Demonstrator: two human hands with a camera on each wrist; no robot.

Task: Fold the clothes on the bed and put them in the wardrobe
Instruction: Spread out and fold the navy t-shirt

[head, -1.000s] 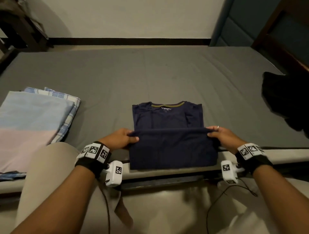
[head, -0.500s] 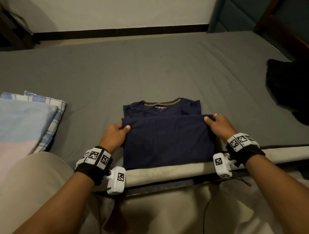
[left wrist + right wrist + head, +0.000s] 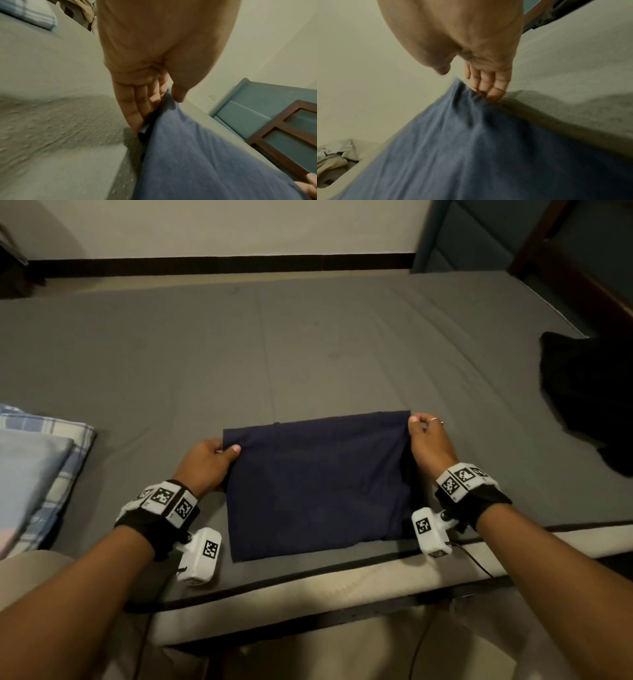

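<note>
Shirt (image 3: pixel 317 487) on bed (image 3: pixel 308 347) — between hands

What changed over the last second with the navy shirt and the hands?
Both hands, left hand and right hand, carried the navy shirt's folded edge away from the person, covering the collar. Both still pinch its far corners. The black garment and folded pile stayed put.

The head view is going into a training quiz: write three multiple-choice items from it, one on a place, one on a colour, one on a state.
1. Where does the black garment lie?
A. left on the bed
B. right on the bed
C. on the floor

2. What colour is the shirt?
A. red
B. white
C. navy

3. What are the hands doing?
A. pinching the shirt's far corners
B. resting flat
C. hanging idle

Key: B, it lies near the bed's right edge; C, the cloth is dark blue; A, the left hand and right hand each pinch a corner.
</note>
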